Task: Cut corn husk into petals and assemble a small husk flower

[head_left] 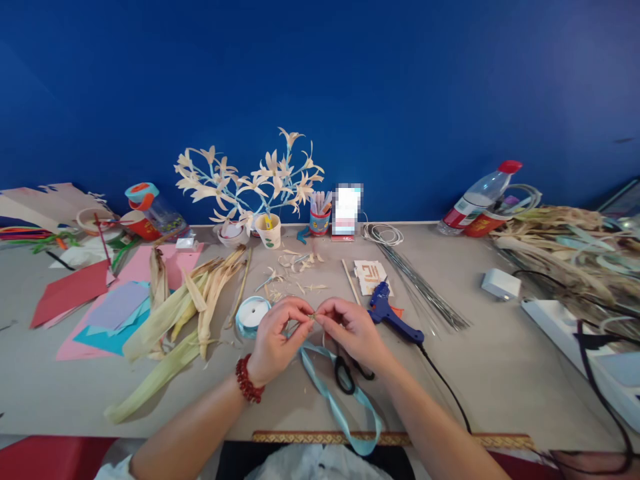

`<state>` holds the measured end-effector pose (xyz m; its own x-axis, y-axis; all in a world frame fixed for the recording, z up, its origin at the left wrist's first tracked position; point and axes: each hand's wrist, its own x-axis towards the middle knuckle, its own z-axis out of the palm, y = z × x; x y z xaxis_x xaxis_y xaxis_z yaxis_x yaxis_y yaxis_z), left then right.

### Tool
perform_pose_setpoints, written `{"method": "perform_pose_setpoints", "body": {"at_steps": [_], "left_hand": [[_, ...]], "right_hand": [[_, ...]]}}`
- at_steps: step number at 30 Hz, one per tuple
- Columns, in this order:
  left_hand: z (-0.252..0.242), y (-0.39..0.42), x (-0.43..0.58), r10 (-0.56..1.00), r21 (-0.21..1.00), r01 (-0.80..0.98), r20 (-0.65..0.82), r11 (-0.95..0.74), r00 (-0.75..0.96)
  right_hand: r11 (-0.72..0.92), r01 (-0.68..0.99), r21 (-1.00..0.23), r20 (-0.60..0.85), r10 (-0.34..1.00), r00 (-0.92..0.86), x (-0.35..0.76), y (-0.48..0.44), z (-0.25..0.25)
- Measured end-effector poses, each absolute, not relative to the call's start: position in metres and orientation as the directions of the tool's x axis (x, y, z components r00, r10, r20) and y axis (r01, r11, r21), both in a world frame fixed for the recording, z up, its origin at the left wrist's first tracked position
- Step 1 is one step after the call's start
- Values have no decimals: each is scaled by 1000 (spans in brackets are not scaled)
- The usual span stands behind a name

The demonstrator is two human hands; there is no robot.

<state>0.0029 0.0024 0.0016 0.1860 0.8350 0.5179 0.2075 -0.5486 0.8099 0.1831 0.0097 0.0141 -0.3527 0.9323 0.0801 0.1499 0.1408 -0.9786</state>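
Note:
My left hand point(283, 337), with a red bead bracelet point(249, 380) at its wrist, meets my right hand point(350, 330) at the middle of the table. Both are pinched at the fingertips around something small and thin that I cannot make out. Under and in front of them a light blue ribbon point(343, 417) loops down over the table's front edge. Black-handled scissors point(345, 375) lie partly beneath my right hand. A ribbon spool point(253, 313) sits just left of my left hand. To the right of my right hand lies a blue glue gun point(393, 313).
Corn husks point(170, 320) and coloured paper point(117, 310) lie at left. Husk flowers point(273, 173) stand in cups at the back. Thin wires point(425, 287), a bottle point(480, 197) and a power strip point(580, 347) are at right. The glue gun's cord runs to the front edge.

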Motion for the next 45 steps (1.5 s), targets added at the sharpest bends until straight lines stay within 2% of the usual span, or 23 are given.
{"method": "perform_pose_setpoints", "body": {"at_steps": [9,13,18,35,45], "left_hand": [[6,2,5,816,751,321,548,-577,184],[6,2,3,783,675,398,559,-621,275],[5,1,2,742,610,430,602,-666,295],[8,1,4,800,661,468,563,-586,206],[7,1,3,823,697,444,518,-564,233]], "right_hand": [[237,236,-943,129,908,-399,185,11,18],[278,286,-917,156,910,-384,185,11,17],[215,274,-937,109,928,-357,183,10,17],[252,310,-917,155,940,-305,186,12,15],[274,341,-899,172,938,-301,187,12,12]]}}
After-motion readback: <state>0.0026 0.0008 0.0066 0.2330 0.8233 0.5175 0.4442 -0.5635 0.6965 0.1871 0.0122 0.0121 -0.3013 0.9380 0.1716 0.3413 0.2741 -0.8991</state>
